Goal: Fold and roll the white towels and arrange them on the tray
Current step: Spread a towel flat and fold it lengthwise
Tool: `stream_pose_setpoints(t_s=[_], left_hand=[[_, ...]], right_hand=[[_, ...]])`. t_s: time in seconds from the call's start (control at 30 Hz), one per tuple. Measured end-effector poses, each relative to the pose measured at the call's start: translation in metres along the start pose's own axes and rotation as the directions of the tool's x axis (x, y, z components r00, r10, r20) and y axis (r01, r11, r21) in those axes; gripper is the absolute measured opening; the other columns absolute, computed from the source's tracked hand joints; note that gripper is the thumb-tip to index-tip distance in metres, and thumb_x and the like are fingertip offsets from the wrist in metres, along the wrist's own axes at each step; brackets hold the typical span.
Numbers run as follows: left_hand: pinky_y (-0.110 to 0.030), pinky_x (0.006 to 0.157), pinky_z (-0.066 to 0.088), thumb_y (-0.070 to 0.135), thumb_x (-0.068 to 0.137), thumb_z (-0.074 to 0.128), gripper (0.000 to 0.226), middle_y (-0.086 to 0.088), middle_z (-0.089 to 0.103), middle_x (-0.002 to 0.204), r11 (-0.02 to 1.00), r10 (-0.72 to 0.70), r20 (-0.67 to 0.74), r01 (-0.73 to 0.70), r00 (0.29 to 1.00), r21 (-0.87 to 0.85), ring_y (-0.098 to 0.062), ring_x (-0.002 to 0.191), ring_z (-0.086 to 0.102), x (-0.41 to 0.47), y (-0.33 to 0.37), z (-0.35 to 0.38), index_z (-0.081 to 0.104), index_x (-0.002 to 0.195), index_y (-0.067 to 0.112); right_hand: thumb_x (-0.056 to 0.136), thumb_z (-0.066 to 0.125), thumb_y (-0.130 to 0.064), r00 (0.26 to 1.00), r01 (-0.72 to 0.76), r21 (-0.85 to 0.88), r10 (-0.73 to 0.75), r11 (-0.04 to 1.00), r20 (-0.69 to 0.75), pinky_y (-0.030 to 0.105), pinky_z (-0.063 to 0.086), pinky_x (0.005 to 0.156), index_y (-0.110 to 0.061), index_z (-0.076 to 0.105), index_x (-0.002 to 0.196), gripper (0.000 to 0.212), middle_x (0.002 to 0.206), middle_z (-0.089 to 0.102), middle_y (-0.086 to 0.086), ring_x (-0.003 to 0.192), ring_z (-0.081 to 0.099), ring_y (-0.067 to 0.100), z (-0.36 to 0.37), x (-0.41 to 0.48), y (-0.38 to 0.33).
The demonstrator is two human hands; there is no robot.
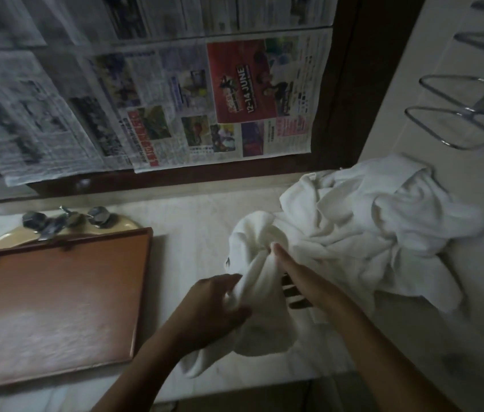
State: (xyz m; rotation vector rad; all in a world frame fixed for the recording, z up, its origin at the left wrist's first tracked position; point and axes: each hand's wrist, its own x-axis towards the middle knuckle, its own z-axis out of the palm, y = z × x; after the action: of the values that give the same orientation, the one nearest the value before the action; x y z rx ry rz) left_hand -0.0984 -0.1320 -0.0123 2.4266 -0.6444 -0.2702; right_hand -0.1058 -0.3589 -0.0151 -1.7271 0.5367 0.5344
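The left hand point(214, 301) is closed around a bunch of one white towel point(264, 328) - thumb on top, the fingers curled under the cloth. The right hand point(291, 269) pinches the same towel higher up, with its fingertips buried in the folds, so I cannot tell how they lie. The towel hangs crumpled between both hands, over the pale counter point(199, 242). Just behind it lies the pile of towels point(368, 221) - and the brown tray point(56, 307) sits to the left, apart from them.

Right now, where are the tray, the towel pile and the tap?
tray point(56, 307): head view, bare brown floor.
towel pile point(383, 221): head view, middle of the heap.
tap point(70, 220): head view, middle, between the knobs.
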Motion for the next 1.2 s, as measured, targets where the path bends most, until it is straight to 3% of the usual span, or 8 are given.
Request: stream_pose_setpoints(t_s=[0.27,0.43,0.6,0.67,0.77,0.97,1.07,1.2], left_hand=[[-0.012,0.078,0.044,0.06,0.084,0.076,0.044,0.024,0.067,0.102,0.974,0.13,0.057,-0.117,0.99,-0.192,0.005,0.094,0.063,-0.054,0.002,-0.001,0.063,0.121,0.041],[-0.029,0.079,0.057,0.061,0.089,0.069,0.035,0.012,0.074,0.096,0.93,0.047,0.19,0.027,0.981,-0.366,-0.006,0.088,0.07,-0.087,-0.017,-0.02,0.076,0.098,0.028],[-0.015,0.062,0.045,0.046,0.078,0.085,0.031,0.016,0.068,0.091,0.965,-0.087,-0.109,0.057,0.99,-0.256,-0.001,0.081,0.064,-0.116,-0.058,-0.046,0.064,0.098,0.036],[-0.015,0.073,0.045,0.048,0.07,0.089,0.061,0.013,0.058,0.115,0.968,-0.071,-0.193,0.021,0.979,-0.251,0.0,0.097,0.058,-0.118,-0.066,-0.055,0.055,0.118,0.03],[-0.02,0.101,0.045,0.047,0.071,0.091,0.093,0.017,0.044,0.149,0.944,0.085,-0.018,-0.086,0.996,-0.319,0.004,0.128,0.047,-0.128,-0.056,-0.075,0.04,0.148,0.036],[-0.039,0.088,0.06,0.027,0.098,0.069,0.01,0.004,0.077,0.101,0.826,0.071,0.128,0.014,0.989,-0.563,-0.008,0.093,0.073,-0.148,-0.039,-0.084,0.072,0.107,0.027],[-0.025,0.069,0.056,0.016,0.104,0.058,0.018,-0.003,0.076,0.086,0.805,0.122,0.0,-0.099,0.992,-0.585,-0.01,0.076,0.071,-0.148,-0.042,-0.109,0.075,0.098,0.011],[-0.022,0.062,0.053,0.015,0.1,0.065,0.012,-0.004,0.075,0.086,0.791,0.188,-0.131,-0.229,0.973,-0.567,-0.011,0.074,0.071,-0.137,-0.038,-0.155,0.075,0.099,0.01]], right_hand=[[0.095,0.058,-0.023,0.902,0.301,0.161,-0.226,0.94,-0.367,0.037,0.055,0.084,-0.015,0.066,0.115,0.023,0.101,0.074,0.004,0.099,0.07,0.02,0.028,-0.023,0.005],[0.095,0.051,-0.006,0.83,0.44,0.185,-0.319,0.879,-0.457,0.042,0.057,0.077,-0.012,0.07,0.104,0.022,0.092,0.076,0.013,0.09,0.074,0.029,0.04,-0.081,-0.003],[0.096,0.048,-0.003,0.787,0.546,0.251,-0.386,0.799,-0.482,0.026,0.053,0.067,-0.015,0.073,0.091,0.027,0.075,0.075,-0.004,0.074,0.072,0.01,0.071,-0.144,-0.01],[0.095,0.046,0.0,0.787,0.57,0.269,-0.422,0.776,-0.451,0.029,0.052,0.07,-0.016,0.075,0.082,0.036,0.077,0.074,-0.001,0.075,0.07,0.013,0.086,-0.16,-0.014],[0.091,0.047,-0.002,0.777,0.603,0.299,-0.458,0.74,-0.432,0.034,0.05,0.075,-0.022,0.079,0.077,0.041,0.078,0.072,0.004,0.078,0.069,0.02,0.118,-0.179,-0.017],[0.091,0.059,-0.011,0.712,0.69,0.35,-0.505,0.634,-0.488,0.034,0.056,0.083,-0.016,0.078,0.101,0.023,0.101,0.078,0.008,0.099,0.073,0.024,0.146,-0.205,-0.032],[0.099,0.059,-0.011,0.63,0.736,0.248,-0.503,0.63,-0.591,0.032,0.056,0.089,-0.019,0.073,0.112,0.021,0.11,0.078,0.0,0.107,0.072,0.018,0.128,-0.213,-0.036],[0.081,0.072,-0.046,0.595,0.591,0.012,-0.425,0.807,-0.683,0.048,0.054,0.101,-0.024,0.072,0.118,0.043,0.111,0.077,-0.005,0.109,0.071,0.02,0.094,-0.223,-0.024]])
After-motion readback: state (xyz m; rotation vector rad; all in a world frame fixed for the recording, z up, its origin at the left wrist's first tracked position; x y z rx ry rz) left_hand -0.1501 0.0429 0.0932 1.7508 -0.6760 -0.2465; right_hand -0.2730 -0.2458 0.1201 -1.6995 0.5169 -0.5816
